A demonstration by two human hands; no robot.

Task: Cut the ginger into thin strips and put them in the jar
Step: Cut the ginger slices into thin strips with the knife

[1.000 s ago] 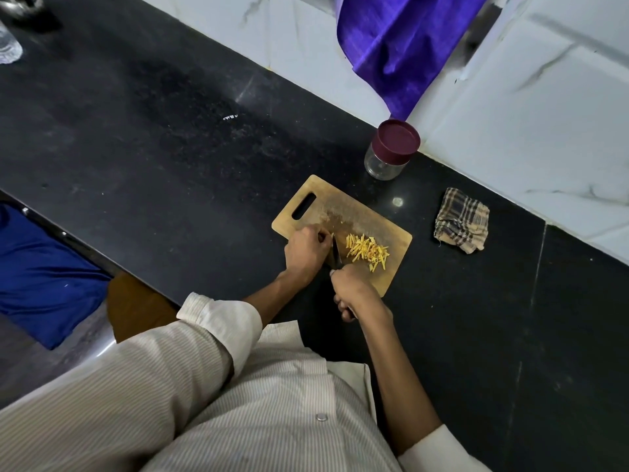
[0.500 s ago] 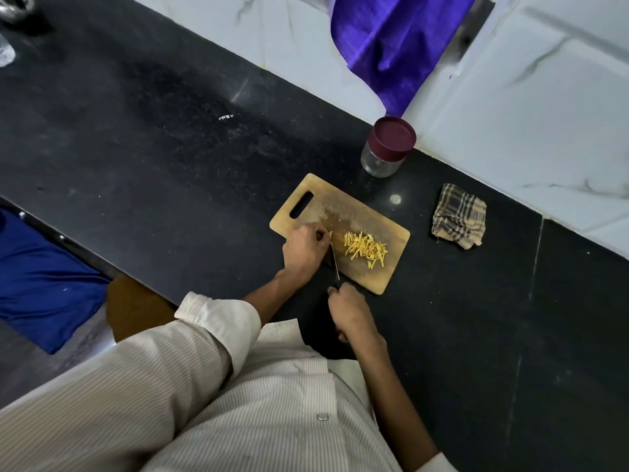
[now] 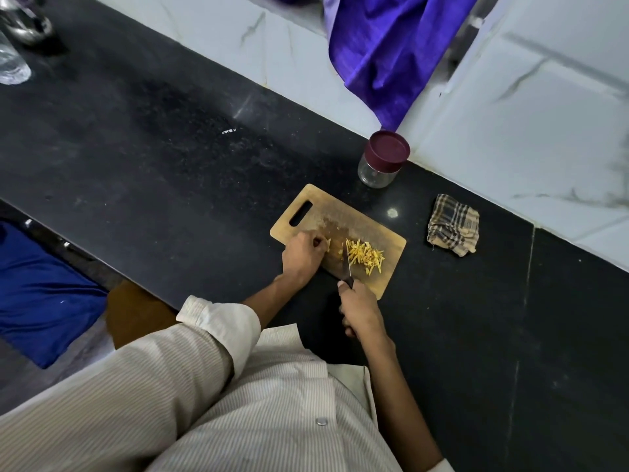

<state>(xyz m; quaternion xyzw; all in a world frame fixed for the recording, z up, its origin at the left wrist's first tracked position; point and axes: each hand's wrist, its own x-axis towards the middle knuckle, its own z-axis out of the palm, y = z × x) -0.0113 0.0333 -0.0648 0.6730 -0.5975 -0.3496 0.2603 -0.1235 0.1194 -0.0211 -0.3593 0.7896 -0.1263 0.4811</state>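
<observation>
Countertop (image 3: 170, 165), black stone, perhaps dusty; white marbled tiles (image 3: 544, 131) behind.

Black stone counter (image 3: 153, 158), couple of cloths lying around

Checked rag (image 3: 453, 225) crumpled at 3 o'clock, purple cloth (image 3: 391, 49) hanging at 12, blue fabric (image 3: 41, 301) down at 9, glassware (image 3: 13, 59) at 10.

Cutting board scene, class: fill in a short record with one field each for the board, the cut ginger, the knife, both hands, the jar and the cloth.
board: wooden cutting board with a handle slot, on the black counter
cut ginger: pile of yellow strips on the board, right of the blade
knife: knife, tip on the board beside the strips
right hand: right hand grips the knife handle
left hand: left hand, fingers curled on a small ginger piece
jar: glass jar by the wall, maroon lid on
cloth: checked cloth, right of the board
</observation>
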